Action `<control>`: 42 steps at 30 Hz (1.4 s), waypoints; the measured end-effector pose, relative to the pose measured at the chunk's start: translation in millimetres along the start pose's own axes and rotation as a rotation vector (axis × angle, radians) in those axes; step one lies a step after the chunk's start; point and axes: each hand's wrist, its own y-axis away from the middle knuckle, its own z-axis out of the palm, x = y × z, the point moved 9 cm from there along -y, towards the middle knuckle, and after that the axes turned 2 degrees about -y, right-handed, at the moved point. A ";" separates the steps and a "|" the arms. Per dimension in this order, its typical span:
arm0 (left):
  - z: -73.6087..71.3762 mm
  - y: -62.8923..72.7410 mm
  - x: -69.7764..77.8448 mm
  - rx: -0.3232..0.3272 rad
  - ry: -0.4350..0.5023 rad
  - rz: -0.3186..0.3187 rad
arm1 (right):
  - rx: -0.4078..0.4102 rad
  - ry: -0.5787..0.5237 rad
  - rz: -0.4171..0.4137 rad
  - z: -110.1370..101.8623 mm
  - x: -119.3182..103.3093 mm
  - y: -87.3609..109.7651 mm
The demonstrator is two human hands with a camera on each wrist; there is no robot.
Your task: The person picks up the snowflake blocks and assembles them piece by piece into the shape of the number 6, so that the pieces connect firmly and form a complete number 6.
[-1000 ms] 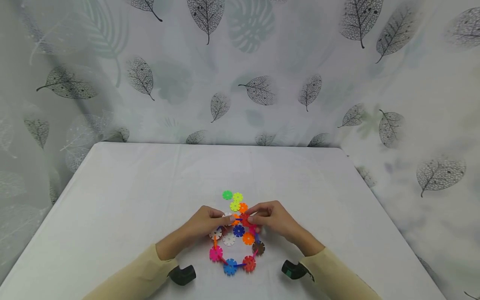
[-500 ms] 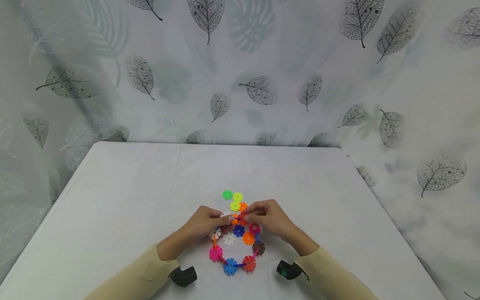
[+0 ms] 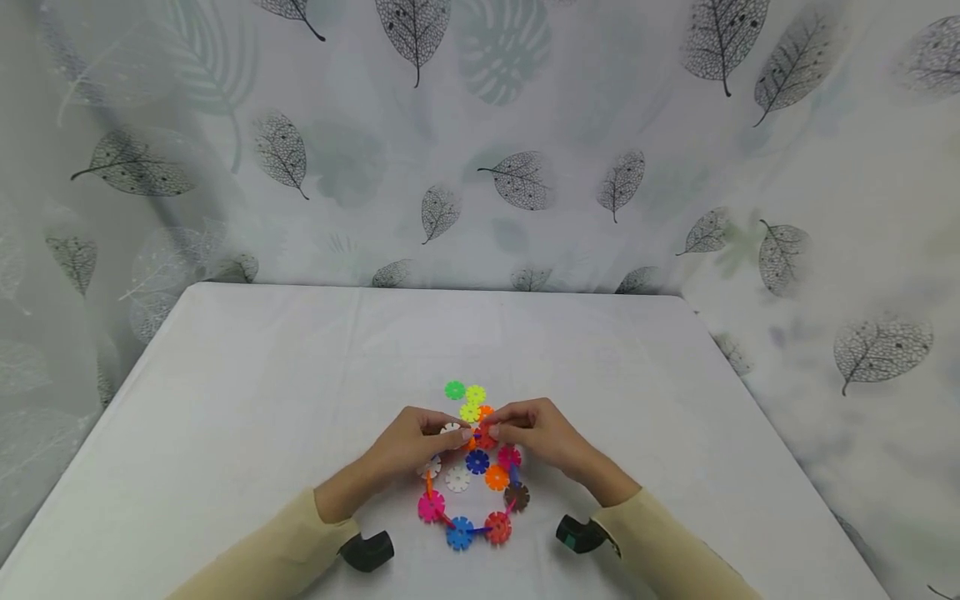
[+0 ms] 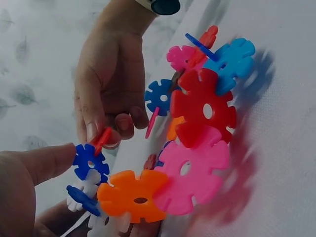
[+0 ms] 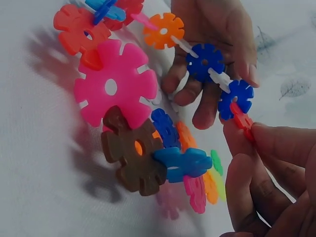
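Note:
My left hand (image 3: 415, 442) pinches a small blue snowflake disc (image 4: 91, 163) near the end of a chain of slotted plastic discs. From the right, my right hand (image 3: 547, 437) grips a red disc (image 5: 242, 121) between thumb and fingers. The red disc meets the blue one edge to edge, at an angle; how deep the slots sit is unclear. White, blue and orange discs (image 5: 164, 31) follow along the chain. It curves round past a blue disc (image 3: 460, 533) and a brown disc (image 5: 133, 150) to a pink disc (image 3: 509, 457) by my right hand.
Loose discs lie on the white-covered table (image 3: 300, 350): a green disc (image 3: 454, 390), yellow ones and an orange one beyond my hands. Inside the chain's curve lie a blue disc (image 3: 477, 462), a white disc (image 3: 457, 477) and an orange disc (image 3: 497, 477). A leaf-printed curtain (image 3: 337, 150) hangs behind.
The right hand has shifted slightly left with the red disc, closer to the left hand. The pink disc beside it shows more fully. The loose discs stay put.

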 end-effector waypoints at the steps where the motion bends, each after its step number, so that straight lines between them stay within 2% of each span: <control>1: -0.2 -0.1 1.0 0.002 -0.004 0.009 | -0.006 0.000 -0.006 0.2 -0.5 -0.3; 7: -1.3 1.5 7.0 -0.011 -0.005 0.038 | -0.040 -0.011 -0.024 1.6 -1.9 -1.3; 12: -0.9 1.7 6.1 -0.040 0.030 0.041 | -0.048 -0.007 -0.027 -0.5 -1.5 -2.3; 19: 0.1 0.8 1.8 -0.082 0.073 0.045 | 0.039 0.043 -0.037 -12.9 2.5 -7.7; 26: 0.1 0.5 -4.2 -0.068 0.142 -0.004 | 0.179 0.166 -0.040 -28.8 4.2 -14.6; 33: -2.2 4.3 3.3 -0.060 0.071 0.046 | 0.192 0.253 -0.051 -28.5 4.2 -21.8; 42: 2.3 5.5 -0.1 -0.070 0.075 0.031 | 0.201 0.316 -0.030 -28.2 4.9 -30.9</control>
